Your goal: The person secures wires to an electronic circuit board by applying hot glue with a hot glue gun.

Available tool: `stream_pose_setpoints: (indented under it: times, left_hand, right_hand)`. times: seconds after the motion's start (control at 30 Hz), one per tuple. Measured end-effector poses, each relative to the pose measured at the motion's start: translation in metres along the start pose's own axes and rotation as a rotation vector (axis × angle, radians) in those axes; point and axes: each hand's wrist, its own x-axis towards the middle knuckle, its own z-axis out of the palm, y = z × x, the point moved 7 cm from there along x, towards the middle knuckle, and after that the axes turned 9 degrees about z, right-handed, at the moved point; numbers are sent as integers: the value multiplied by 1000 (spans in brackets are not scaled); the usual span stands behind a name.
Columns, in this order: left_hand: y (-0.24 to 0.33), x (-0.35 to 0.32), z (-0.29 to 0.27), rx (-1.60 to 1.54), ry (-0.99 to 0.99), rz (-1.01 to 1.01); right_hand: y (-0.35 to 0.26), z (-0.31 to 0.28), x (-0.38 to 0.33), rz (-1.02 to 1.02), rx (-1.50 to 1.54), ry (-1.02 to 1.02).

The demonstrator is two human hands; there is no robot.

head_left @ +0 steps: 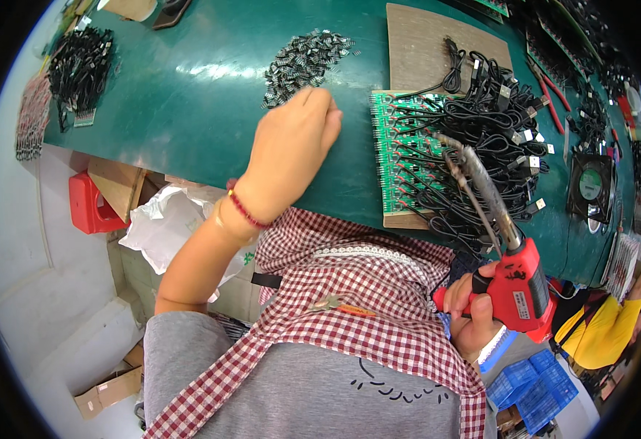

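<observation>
Left hand [289, 150]: one, over the worktop [189, 95]; fingers curled, tips hidden, whether clamped on anything cannot be told.
Parts [306, 62]: one dark heap, just beyond the left fingers.
Board [392, 164]: one, green, right of the left fingers, the nearer hand; long axis running away from the body.
Cables [492, 110]: black bundle, across the board's right part.
Iron [523, 289]: one, red, right hand's [472, 314] fingers clamped on its grip; barrel slanting forward-left toward the board, contact unclear.

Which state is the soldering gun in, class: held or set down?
Held: the right hand is closed around the red soldering gun.
</observation>
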Motion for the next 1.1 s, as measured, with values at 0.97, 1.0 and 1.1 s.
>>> stream_pose_setpoints:
  times: [0.97, 1.0, 1.1]
  left_hand:
    - [95, -62, 28, -1145, -372, -328]
    - [92, -62, 29, -1145, -373, -328]
    - [65, -65, 46, -1284, -360, -526]
  right_hand:
    - [4, 46, 31, 163, -780, -99]
    - [6, 43, 30, 163, -780, -98]
    - [1, 30, 24, 149, -567, 76]
